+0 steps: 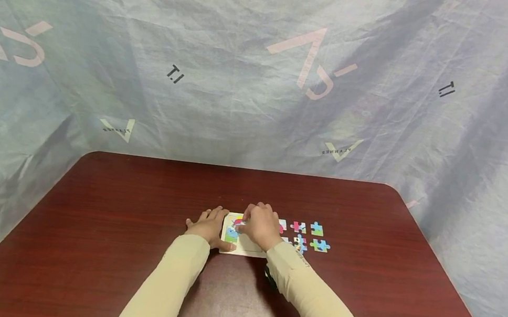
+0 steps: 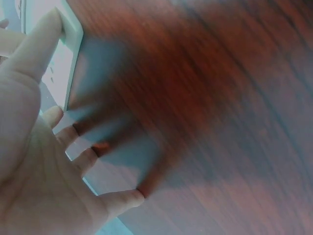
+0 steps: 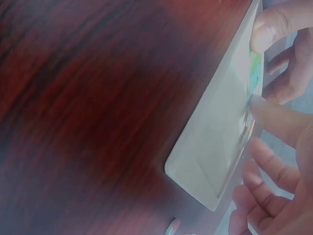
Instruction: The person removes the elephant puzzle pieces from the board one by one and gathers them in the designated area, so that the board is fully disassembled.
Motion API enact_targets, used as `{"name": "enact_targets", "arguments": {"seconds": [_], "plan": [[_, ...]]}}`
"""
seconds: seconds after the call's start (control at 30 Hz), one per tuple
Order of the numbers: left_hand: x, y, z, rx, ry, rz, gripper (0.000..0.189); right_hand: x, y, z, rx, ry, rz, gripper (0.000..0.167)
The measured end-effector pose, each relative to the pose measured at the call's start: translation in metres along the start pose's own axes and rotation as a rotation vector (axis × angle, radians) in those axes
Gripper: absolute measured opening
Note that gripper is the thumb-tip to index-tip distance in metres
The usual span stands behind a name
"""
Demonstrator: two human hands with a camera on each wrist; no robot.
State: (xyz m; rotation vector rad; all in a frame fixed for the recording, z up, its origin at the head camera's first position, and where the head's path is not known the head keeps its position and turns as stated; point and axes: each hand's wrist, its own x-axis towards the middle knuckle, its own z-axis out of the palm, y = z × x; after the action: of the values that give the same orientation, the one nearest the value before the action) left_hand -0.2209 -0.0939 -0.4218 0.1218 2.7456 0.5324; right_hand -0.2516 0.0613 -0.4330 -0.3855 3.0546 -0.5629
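Note:
A pale puzzle tray (image 1: 249, 250) lies flat on the table, with colourful jigsaw pieces (image 1: 231, 234) fitted at its left end. My left hand (image 1: 209, 227) lies at the tray's left side. Its thumb rests on the tray's near left corner, while the other fingers (image 2: 122, 199) spread over the table. Reaching across the tray from the right, my right hand (image 1: 262, 228) has its thumb (image 3: 274, 115) on the pieces at the left end. The index fingertip is bent down close by; whether the two pinch a piece I cannot tell. The tray's bare floor (image 3: 215, 127) shows below that hand.
Several loose jigsaw pieces (image 1: 317, 228) lie on the table right of the tray, some partly hidden by the right hand and sleeve. A dark object (image 1: 270, 277) shows beside the right wrist. The red-brown table (image 1: 135, 191) backs onto a hanging grey cloth (image 1: 236, 71).

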Motion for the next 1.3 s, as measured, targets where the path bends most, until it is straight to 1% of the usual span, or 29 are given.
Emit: {"name": "enact_targets", "arguments": {"seconds": [0.17,0.37,0.5,0.67,0.8,1.0,1.13,1.3], "plan": [[0.0,0.001,0.0,-0.003,-0.006,0.0,0.095,-0.001,0.001,-0.001,-0.017,-0.005,0.026,0.032],[-0.001,0.001,0.0,0.001,-0.001,0.002,0.095,-0.002,0.002,-0.001,-0.006,-0.001,0.016,0.032],[-0.001,0.002,0.001,0.008,0.004,0.005,0.095,-0.003,0.003,0.0,0.021,-0.001,0.009,0.03],[-0.002,0.003,0.001,-0.001,0.009,0.005,0.094,-0.003,0.006,0.002,0.066,0.036,-0.046,0.028],[-0.007,0.005,-0.002,-0.012,0.005,0.007,0.093,-0.003,0.007,0.003,0.081,0.065,-0.09,0.027],[-0.012,0.006,-0.006,-0.018,-0.006,-0.004,0.091,-0.004,0.007,-0.007,0.131,0.067,-0.126,0.026],[-0.011,0.006,-0.006,-0.011,-0.008,-0.002,0.091,-0.005,0.012,-0.016,0.137,0.064,-0.144,0.026],[-0.009,0.005,-0.006,0.003,-0.014,0.008,0.091,-0.009,0.019,-0.023,0.162,0.06,-0.144,0.023]]}}
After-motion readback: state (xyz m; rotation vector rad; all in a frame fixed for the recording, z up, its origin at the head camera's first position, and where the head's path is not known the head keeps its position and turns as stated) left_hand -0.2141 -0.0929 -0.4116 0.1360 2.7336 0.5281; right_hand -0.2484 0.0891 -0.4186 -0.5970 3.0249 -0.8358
